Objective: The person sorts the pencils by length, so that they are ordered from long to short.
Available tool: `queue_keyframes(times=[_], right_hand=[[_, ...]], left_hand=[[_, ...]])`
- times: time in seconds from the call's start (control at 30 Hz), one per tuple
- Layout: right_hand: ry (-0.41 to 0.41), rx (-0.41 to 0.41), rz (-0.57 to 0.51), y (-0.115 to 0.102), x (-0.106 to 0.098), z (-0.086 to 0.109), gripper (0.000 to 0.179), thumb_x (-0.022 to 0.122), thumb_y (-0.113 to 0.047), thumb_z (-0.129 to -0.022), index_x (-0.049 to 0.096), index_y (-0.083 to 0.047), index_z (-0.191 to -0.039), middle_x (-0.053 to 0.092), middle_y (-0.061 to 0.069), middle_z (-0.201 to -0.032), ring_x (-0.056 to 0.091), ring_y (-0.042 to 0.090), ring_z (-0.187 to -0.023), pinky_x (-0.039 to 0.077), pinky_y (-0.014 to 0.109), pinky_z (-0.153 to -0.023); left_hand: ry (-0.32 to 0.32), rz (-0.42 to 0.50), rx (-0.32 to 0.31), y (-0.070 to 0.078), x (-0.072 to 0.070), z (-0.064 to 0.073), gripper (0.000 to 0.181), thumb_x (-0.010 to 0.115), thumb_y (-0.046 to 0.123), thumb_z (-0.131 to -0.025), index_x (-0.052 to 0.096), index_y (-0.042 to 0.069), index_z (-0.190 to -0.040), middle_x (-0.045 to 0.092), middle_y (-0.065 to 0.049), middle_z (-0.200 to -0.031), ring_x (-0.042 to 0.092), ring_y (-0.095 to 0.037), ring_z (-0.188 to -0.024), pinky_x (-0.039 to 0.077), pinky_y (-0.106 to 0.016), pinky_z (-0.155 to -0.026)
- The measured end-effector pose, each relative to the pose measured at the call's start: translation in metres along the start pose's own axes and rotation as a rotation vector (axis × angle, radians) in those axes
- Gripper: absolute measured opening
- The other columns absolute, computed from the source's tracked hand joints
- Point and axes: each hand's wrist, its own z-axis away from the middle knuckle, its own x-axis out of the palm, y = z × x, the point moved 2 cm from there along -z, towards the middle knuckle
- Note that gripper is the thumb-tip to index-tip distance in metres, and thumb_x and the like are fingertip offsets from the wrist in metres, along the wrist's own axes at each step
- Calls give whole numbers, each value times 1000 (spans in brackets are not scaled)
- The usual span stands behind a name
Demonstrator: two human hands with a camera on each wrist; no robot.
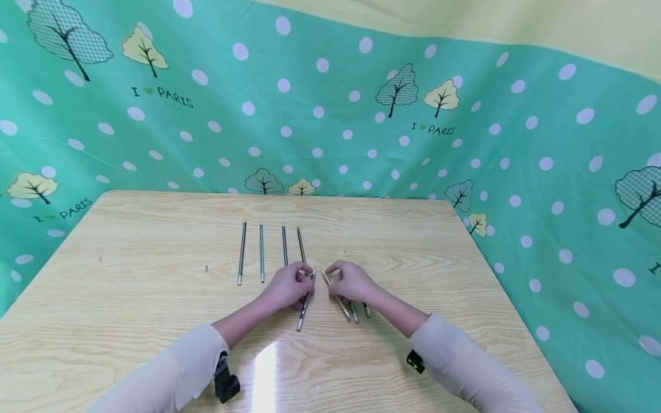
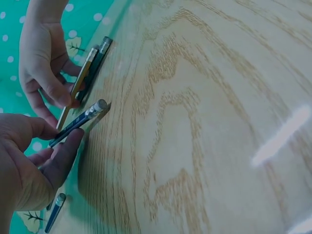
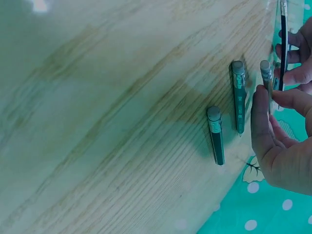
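Note:
My left hand (image 1: 285, 287) pinches a dark pencil (image 1: 304, 310) between thumb and fingers, its eraser end toward me. In the left wrist view this dark pencil (image 2: 84, 118) is tilted, with the eraser end raised off the table. Opposite, my right hand (image 1: 355, 281) pinches a yellowish pencil (image 1: 342, 307). Beside and partly beneath the right hand lie a greenish pencil (image 1: 353, 313) and another dark pencil (image 1: 367, 310); their far ends are hidden by the hand. The two hands are close together but apart.
Left of centre lie a dark pencil (image 1: 242, 252), a blue-green pencil (image 1: 261, 252), another dark pencil (image 1: 284, 245) and a black pencil (image 1: 300, 244), roughly side by side. A small speck (image 1: 206, 268) is on the wooden table (image 1: 139, 298). A dotted green curtain (image 1: 320, 86) hangs behind.

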Motion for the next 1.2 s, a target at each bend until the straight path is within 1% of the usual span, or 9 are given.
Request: queue_keyframes(times=[0.2, 0.4, 0.53, 0.6, 0.73, 0.83, 0.93, 1.07, 1.2], right_hand=[[-2, 9, -72, 0, -3, -1, 44, 63, -1, -78, 55, -4, -121, 61, 4, -73, 56, 17, -55, 50, 24, -49], [-13, 24, -137, -1, -5, -1, 43, 63, -3, -80, 55, -7, -122, 60, 4, -72, 57, 17, -58, 53, 27, -53], [-27, 21, -184, -2, -6, -2, 43, 61, -2, -81, 55, -6, -123, 57, 4, -67, 54, 16, -55, 51, 27, -53], [-30, 22, -204, -3, -7, -2, 44, 61, -2, -81, 54, -7, -124, 57, 4, -68, 53, 16, -55, 50, 26, -54], [-17, 27, -262, -5, -9, -2, 46, 61, -1, -82, 52, -7, -127, 63, 11, -82, 55, 16, -59, 53, 29, -56], [3, 32, -320, -7, -11, -2, 48, 61, -1, -83, 49, -8, -129, 64, 15, -94, 57, 16, -64, 56, 33, -59], [12, 32, -367, -8, -12, -3, 49, 60, -1, -85, 47, -9, -131, 62, 14, -96, 59, 17, -69, 57, 36, -64], [20, 35, -407, -9, -12, -6, 48, 59, -3, -87, 47, -14, -132, 62, 11, -96, 62, 20, -76, 57, 40, -69], [54, 28, -440, -12, -12, -8, 50, 60, -4, -86, 46, -15, -133, 63, 11, -97, 63, 23, -76, 58, 39, -68]], left_hand=[[0, 49, 5, 1, -3, 0, 36, 63, 6, -84, 55, 3, -118, 61, -11, -84, 58, -18, -56, 57, -32, -49], [18, 87, 14, 3, -6, -3, 36, 62, 9, -85, 55, 5, -120, 62, -12, -90, 61, -19, -55, 58, -34, -52], [38, 110, 15, 4, -9, -6, 38, 63, 12, -86, 54, 7, -122, 62, -13, -94, 63, -19, -56, 58, -36, -54], [42, 129, 17, 5, -10, -6, 38, 63, 12, -86, 53, 8, -123, 61, -13, -95, 63, -20, -57, 58, -36, -55], [53, 176, 13, 7, -13, -7, 40, 63, 11, -86, 52, 8, -124, 59, -13, -95, 63, -21, -57, 59, -36, -56], [69, 198, 11, 7, -16, -8, 40, 63, 10, -87, 52, 8, -125, 59, -13, -96, 63, -20, -60, 59, -36, -58], [83, 221, 6, 8, -18, -9, 42, 63, 9, -87, 51, 7, -127, 60, -14, -99, 64, -19, -64, 59, -36, -60], [85, 239, 4, 8, -21, -9, 45, 63, 10, -87, 48, 8, -130, 60, -16, -103, 65, -20, -69, 59, -37, -62], [89, 257, 24, 9, -23, -9, 48, 62, 12, -88, 46, 8, -133, 60, -16, -104, 66, -21, -75, 59, -36, -63]])
